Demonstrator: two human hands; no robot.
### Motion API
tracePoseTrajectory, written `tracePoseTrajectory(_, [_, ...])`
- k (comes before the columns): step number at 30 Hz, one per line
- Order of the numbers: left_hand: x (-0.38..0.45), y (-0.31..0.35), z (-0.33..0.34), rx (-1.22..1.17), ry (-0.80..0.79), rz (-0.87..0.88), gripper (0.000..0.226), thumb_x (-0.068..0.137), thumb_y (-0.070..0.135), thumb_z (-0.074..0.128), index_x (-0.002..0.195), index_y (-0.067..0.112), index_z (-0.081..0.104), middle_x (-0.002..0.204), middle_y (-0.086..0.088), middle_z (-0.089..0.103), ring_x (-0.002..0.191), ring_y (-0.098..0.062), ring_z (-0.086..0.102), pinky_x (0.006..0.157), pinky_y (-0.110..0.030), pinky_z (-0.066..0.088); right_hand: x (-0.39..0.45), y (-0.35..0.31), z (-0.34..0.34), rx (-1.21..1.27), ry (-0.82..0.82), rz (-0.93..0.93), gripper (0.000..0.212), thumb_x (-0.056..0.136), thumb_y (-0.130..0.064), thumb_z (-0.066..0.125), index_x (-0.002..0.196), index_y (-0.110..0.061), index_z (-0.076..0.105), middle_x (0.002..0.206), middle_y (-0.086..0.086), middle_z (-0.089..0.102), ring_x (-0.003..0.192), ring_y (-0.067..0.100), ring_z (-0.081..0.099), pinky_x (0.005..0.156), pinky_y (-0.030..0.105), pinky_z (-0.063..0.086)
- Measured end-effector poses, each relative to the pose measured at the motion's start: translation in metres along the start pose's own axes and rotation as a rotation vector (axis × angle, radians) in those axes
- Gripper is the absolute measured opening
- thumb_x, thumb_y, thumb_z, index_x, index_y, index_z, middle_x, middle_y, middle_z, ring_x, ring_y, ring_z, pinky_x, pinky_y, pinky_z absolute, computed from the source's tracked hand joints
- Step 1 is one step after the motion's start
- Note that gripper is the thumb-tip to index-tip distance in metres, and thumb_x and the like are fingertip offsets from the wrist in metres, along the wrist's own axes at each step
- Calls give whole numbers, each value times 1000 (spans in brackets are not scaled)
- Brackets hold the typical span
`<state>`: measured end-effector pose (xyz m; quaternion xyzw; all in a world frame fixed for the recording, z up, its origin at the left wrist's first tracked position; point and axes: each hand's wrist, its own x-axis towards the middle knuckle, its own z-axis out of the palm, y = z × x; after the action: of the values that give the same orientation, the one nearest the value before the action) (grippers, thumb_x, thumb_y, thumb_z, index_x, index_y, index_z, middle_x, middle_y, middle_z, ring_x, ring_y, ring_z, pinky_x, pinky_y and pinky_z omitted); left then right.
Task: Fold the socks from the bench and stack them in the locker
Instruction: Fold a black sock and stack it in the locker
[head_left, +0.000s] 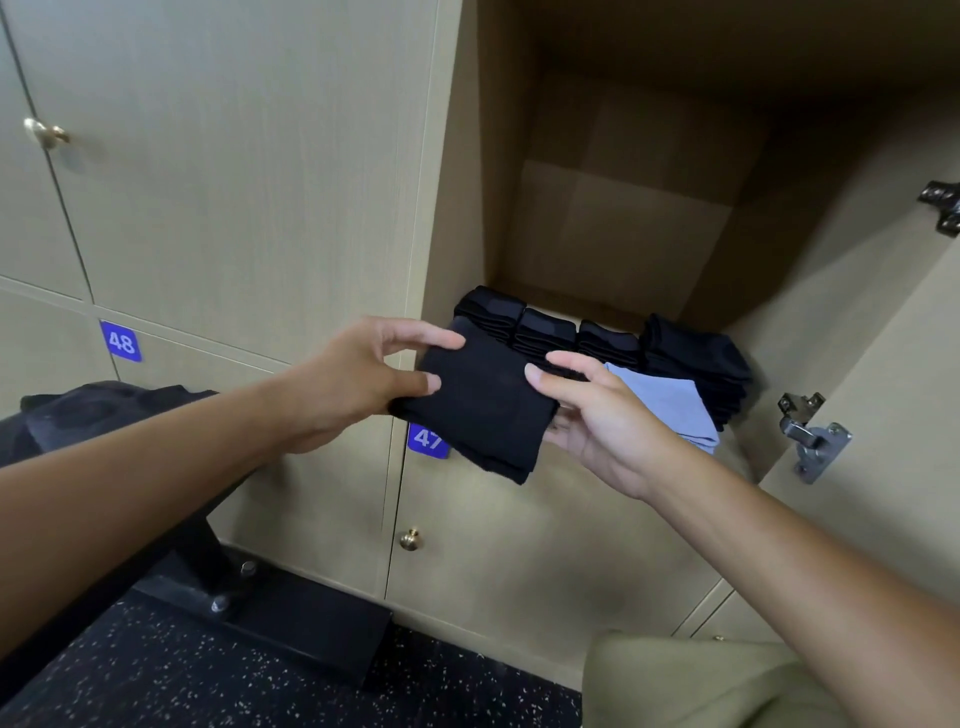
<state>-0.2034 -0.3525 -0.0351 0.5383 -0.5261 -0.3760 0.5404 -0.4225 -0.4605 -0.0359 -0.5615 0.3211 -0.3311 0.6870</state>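
1. Done: four stacks of folded black socks (597, 338) sit in the open beige wooden locker (649, 218), a pale blue folded sock (670, 405) at their 5 o'clock.
2. Both the left hand (358, 379) and the right hand (597, 421) pinch a folded black sock (483, 410) at the locker's front edge.
3. Left: placing it; dark fabric on the black bench (104, 410) at 9 o'clock may be more socks.

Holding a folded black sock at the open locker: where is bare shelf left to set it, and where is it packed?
Bare floor lies behind the row of black sock stacks, back to the locker rear wall. The front edge is crowded: stacks side by side, a light blue sock before the rightmost. Both left hand and right hand hold the folded black sock before the leftmost stack.
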Motion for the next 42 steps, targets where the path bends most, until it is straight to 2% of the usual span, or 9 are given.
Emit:
tracePoseTrajectory(7, [6, -3, -4, 5, 204, 21, 40, 94, -2, 68, 122, 25, 72, 130, 7, 68, 113, -18, 68, 88, -31, 60, -6, 0, 14, 5, -144, -69, 27, 100, -10, 62, 122, -19, 50, 107, 10, 72, 94, 20, 70, 89, 38, 59])
tracePoseTrajectory(11, [7, -3, 2, -34, 231, 9, 37, 93, -1, 70, 123, 22, 71, 130, 3, 67, 104, -20, 72, 75, -26, 62, -5, 2, 14, -236, -51, -156, 25, 97, -14, 68, 120, -23, 65, 115, 4, 72, 102, 9, 70, 77, 21, 55])
tracePoseTrajectory(17, [6, -8, 16, 148, 184, 38, 43, 87, 8, 78, 124, 28, 66, 128, 3, 62, 90, -22, 75, 74, -33, 65, 7, -5, -1, -526, 127, -296, 29, 94, -15, 69, 108, -40, 73, 134, -10, 63, 137, 11, 47, 116, 39, 39])
tracePoseTrajectory(21, [9, -7, 24, 133, 123, 83, 38, 90, 2, 74, 122, 21, 64, 117, 1, 69, 74, -23, 77, 68, -26, 63, 13, -27, -20, -579, 172, -344, 31, 96, -11, 65, 107, -38, 74, 130, -4, 65, 126, 4, 51, 104, 24, 39])
tracePoseTrajectory(24, [12, -10, 28, 254, 76, 131, 30, 93, 5, 69, 114, 25, 65, 94, 6, 76, 75, -20, 75, 69, -29, 63, 23, -49, -46, -638, 250, -389, 33, 96, -8, 64, 102, -39, 74, 113, 1, 69, 101, 11, 57, 95, 31, 45])
tracePoseTrajectory(30, [11, -15, 38, 619, 2, 192, 18, 96, 26, 66, 103, 42, 61, 86, 18, 71, 76, -5, 66, 72, -24, 53, 44, -88, -99, -725, 432, -388, 32, 97, -2, 62, 101, -32, 72, 125, 0, 65, 123, 15, 57, 110, 36, 46])
tracePoseTrajectory(33, [13, -16, 45, 746, -50, 214, 15, 98, 33, 62, 106, 44, 56, 86, 21, 70, 79, -2, 65, 81, -32, 55, 50, -104, -119, -732, 526, -350, 32, 97, -1, 61, 99, -31, 72, 124, 10, 66, 119, 30, 61, 99, 34, 52])
tracePoseTrajectory(37, [16, -20, 50, 856, -70, 244, 13, 99, 39, 59, 111, 41, 57, 84, 24, 70, 79, -2, 64, 82, -34, 55, 59, -121, -139, -772, 656, -334, 29, 98, 1, 58, 105, -25, 71, 132, 12, 61, 130, 24, 53, 90, 25, 43])
tracePoseTrajectory(42, [19, -25, 55, 900, -94, 231, 14, 99, 46, 56, 113, 45, 55, 82, 29, 66, 79, -1, 62, 82, -33, 55, 69, -127, -155, -775, 755, -277, 28, 100, 1, 54, 106, -23, 68, 114, 8, 62, 99, 23, 56, 81, 28, 45])
